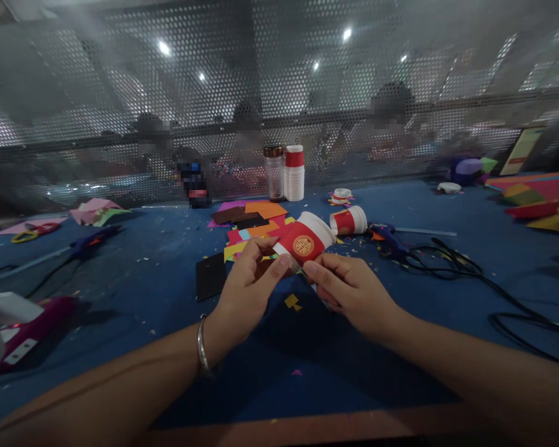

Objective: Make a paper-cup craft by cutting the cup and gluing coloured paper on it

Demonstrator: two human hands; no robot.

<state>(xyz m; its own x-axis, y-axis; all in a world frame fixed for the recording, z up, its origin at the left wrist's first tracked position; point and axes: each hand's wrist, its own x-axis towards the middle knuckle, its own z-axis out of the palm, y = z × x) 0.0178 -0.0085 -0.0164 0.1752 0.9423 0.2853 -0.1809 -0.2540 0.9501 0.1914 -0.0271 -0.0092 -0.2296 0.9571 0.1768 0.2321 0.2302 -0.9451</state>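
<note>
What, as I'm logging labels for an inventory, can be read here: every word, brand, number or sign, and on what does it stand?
No word or number reads clearly.
Held cup: a round gold emblem on red, like stylised characters, not legible as text.
Cup lying on its side: any print is too small and blurred to read.
Upright pale panel at right: any print is too blurred.

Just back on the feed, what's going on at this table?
A person's left hand and right hand hold a red and white paper cup, tilted, above the blue table. A second cup lies on its side just beyond, near a glue gun. Farther back, a stack of cups stands beside a jar.
</note>
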